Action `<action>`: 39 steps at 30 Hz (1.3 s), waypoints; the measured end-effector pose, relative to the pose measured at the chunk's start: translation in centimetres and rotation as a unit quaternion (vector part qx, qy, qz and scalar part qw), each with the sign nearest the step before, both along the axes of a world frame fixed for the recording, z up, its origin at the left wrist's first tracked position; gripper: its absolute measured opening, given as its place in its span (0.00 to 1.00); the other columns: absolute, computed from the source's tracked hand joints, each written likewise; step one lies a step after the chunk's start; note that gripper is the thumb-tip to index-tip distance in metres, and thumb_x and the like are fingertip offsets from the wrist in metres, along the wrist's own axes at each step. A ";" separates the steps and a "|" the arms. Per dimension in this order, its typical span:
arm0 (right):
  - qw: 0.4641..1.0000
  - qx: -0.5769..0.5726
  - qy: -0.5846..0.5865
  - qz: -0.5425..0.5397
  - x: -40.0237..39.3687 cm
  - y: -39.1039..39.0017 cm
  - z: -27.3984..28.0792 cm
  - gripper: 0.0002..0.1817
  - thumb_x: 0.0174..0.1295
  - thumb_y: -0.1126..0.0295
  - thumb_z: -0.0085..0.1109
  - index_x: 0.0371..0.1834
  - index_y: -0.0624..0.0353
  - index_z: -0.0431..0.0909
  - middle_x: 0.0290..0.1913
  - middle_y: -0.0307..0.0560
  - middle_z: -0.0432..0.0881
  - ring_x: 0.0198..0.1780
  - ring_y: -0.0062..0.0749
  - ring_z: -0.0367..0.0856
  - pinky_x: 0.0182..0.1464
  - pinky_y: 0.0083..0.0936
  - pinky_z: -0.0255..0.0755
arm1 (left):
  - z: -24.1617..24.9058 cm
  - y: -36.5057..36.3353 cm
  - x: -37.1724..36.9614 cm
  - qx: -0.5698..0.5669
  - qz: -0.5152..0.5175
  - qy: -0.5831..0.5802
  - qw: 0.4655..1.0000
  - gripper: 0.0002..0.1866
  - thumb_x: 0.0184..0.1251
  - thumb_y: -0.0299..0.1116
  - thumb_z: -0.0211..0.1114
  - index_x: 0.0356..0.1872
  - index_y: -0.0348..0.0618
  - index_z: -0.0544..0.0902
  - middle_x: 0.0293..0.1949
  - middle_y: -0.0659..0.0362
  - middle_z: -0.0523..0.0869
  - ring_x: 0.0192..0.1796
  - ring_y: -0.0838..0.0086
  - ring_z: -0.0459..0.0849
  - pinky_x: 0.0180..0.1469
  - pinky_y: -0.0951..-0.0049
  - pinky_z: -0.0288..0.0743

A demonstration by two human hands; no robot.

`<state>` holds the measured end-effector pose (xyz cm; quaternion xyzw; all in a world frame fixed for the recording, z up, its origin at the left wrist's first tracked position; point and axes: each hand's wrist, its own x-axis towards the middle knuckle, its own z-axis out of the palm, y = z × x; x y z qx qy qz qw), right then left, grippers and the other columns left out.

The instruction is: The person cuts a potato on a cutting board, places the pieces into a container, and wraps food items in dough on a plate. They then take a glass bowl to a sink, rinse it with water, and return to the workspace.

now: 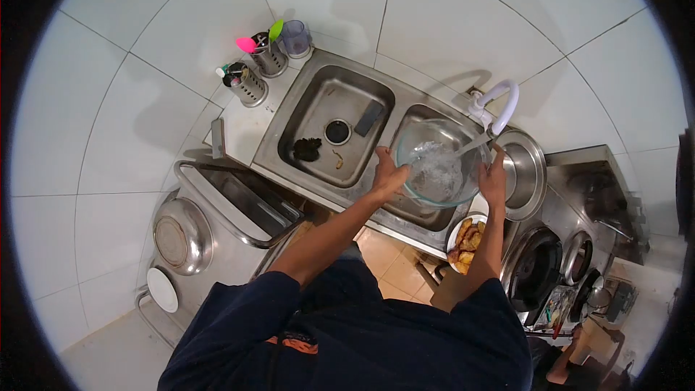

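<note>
A clear glass bowl [433, 198] is held over the right basin of the steel double sink [271, 163]. Water runs into it from the white faucet [507, 105], and the water inside looks churned and bubbly. My left hand [389, 172] grips the bowl's left rim. On the opposite side my right hand [492, 179] is closed on the right rim. Part of the fingers of both hands is hidden by or seen through the glass.
In the left basin lie a dark scrubber [307, 149] and a grey block [369, 118]. Utensil holders [269, 58] stand at the back left. Right of the sink are a steel basin [532, 174], a plate of browned food [467, 242] and a black pan [532, 268]. Another person's hand [561, 369] shows at bottom right.
</note>
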<state>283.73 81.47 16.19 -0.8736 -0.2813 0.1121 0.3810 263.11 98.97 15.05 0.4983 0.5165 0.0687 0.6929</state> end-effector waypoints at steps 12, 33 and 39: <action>0.897 -0.391 0.042 0.203 6.0 0.8 -9.2 0.16 0.53 0.69 0.55 0.38 0.72 0.82 0.42 0.67 0.84 0.42 0.59 0.85 0.44 0.46 0.78 | -12.7 -0.9 -1.9 -0.409 -0.147 0.036 0.900 0.28 0.69 0.31 0.51 0.62 0.17 0.57 0.49 0.18 0.74 0.42 0.32 0.84 0.39 0.56 0.89; 0.858 -0.437 0.224 0.154 4.3 3.4 -7.4 0.14 0.51 0.71 0.54 0.34 0.73 0.82 0.32 0.62 0.85 0.32 0.50 0.87 0.30 0.46 0.78 | -13.3 0.4 -2.5 -0.409 -0.160 0.054 0.897 0.29 0.66 0.29 0.55 0.61 0.21 0.56 0.51 0.21 0.73 0.40 0.35 0.85 0.39 0.58 0.90; 0.941 -0.257 0.218 0.040 3.6 0.2 -8.0 0.13 0.54 0.73 0.55 0.40 0.69 0.79 0.30 0.55 0.81 0.27 0.45 0.84 0.25 0.38 0.74 | -10.8 -0.9 -0.9 -0.243 -0.089 0.034 0.965 0.38 0.56 0.24 0.59 0.69 0.30 0.56 0.50 0.38 0.79 0.37 0.43 0.86 0.40 0.50 0.89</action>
